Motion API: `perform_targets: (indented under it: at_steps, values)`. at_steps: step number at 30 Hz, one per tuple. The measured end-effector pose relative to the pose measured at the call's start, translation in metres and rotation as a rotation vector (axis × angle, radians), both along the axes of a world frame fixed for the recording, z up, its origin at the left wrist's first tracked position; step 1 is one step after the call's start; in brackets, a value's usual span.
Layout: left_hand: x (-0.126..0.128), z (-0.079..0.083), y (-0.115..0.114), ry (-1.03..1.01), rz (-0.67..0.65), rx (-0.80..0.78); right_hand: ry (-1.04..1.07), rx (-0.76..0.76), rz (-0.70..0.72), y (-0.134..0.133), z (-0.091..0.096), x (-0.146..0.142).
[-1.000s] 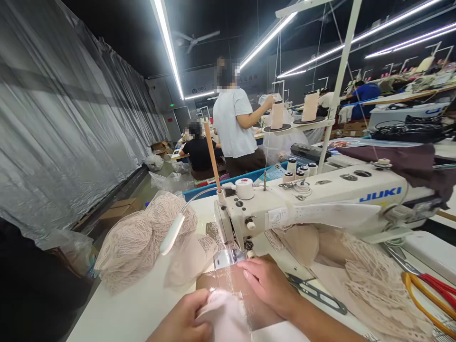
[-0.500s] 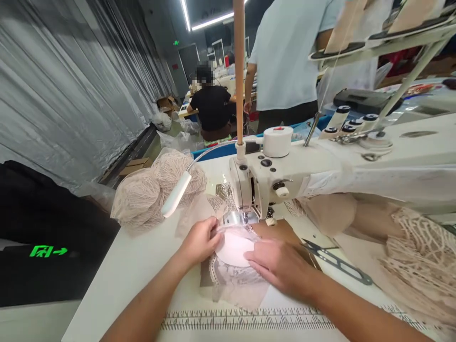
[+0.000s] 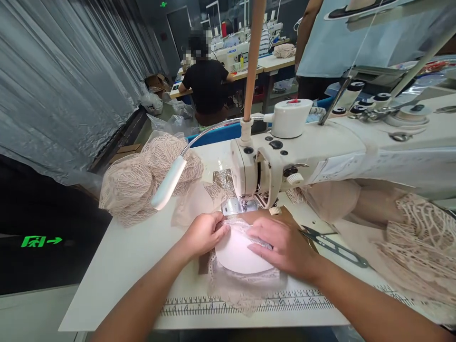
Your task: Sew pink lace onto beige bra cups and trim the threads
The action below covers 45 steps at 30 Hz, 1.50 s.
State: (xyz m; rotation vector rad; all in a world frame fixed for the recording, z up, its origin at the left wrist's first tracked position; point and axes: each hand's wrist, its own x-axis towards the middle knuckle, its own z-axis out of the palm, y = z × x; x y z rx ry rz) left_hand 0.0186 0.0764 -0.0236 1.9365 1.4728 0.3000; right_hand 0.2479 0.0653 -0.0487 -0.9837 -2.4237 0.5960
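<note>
My left hand point(image 3: 207, 232) pinches the upper left edge of a pale lace piece point(image 3: 245, 289) between thumb and fingers, just in front of the presser foot point(image 3: 243, 205). On that lace lies a smooth white rounded pad point(image 3: 237, 254). From the right, my right hand point(image 3: 285, 242) grips the lace along the pad's upper right edge, its thumb on the pad and its fingertips curled over the lace. The fabric under my right palm is hidden. Both hands are close to the needle area of the white sewing machine point(image 3: 320, 137).
A lamp point(image 3: 170, 183) on a bendy neck hangs left of the machine. Bundled beige lace point(image 3: 131, 187) lies behind it. Thread snips point(image 3: 338, 249) rest at right beside more lace point(image 3: 409, 242). A ruler strip point(image 3: 199, 306) runs along the table front. Other people are beyond.
My view has shifted. My right hand has moved up along the pad's right edge, its thumb and fingers now further apart, and more of the white pad shows. My left hand keeps its pinch.
</note>
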Motion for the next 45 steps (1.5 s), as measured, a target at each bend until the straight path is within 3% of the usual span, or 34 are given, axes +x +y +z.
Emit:
perform_targets:
  at_steps: [3, 6, 10, 13, 16, 22, 24, 27, 29, 32, 36, 41, 45]
  values:
    - [0.004, 0.004, 0.0, -0.044, -0.031, 0.017, -0.034, -0.038, -0.111, 0.002, -0.003, -0.002]
    - [0.01, 0.003, 0.0, -0.101, -0.075, -0.044, -0.067, -0.043, -0.124, 0.003, -0.006, -0.003]
    - [0.011, 0.001, -0.003, -0.346, -0.098, -0.173, 0.056, -0.113, -0.125, 0.001, 0.001, -0.004]
    - [0.006, 0.003, -0.006, -0.511, -0.092, -0.257, 0.17, -0.354, -0.117, -0.002, 0.011, -0.003]
    - [0.004, 0.004, -0.009, -0.521, -0.104, -0.285, 0.214, -0.601, -0.08, -0.004, 0.016, -0.004]
    - [0.007, -0.006, -0.001, -0.598, -0.023, -0.294, 0.214, -0.883, 0.039, -0.002, 0.014, -0.002]
    - [0.008, -0.009, 0.004, -0.507, -0.012, -0.242, 0.128, -0.78, -0.013, 0.0, 0.015, 0.001]
    - [0.013, -0.009, 0.011, -0.305, -0.02, -0.098, 0.047, -0.366, -0.233, 0.003, 0.015, 0.004]
    - [0.018, -0.009, 0.015, -0.227, -0.04, -0.05, 0.038, -0.137, -0.22, 0.005, 0.011, 0.003]
    - [0.023, -0.011, 0.021, -0.145, -0.066, 0.04, -0.096, 0.07, -0.112, 0.006, 0.003, -0.002]
    - [0.021, -0.012, 0.03, -0.065, -0.047, 0.174, -0.243, 0.164, -0.147, 0.005, -0.004, -0.008]
    - [0.018, 0.006, 0.019, 0.014, -0.036, 0.364, -0.259, 0.203, -0.155, 0.005, -0.008, -0.009]
    - [0.029, 0.011, -0.005, 0.149, -0.227, 0.489, -0.286, 0.226, -0.179, 0.005, -0.012, -0.009]
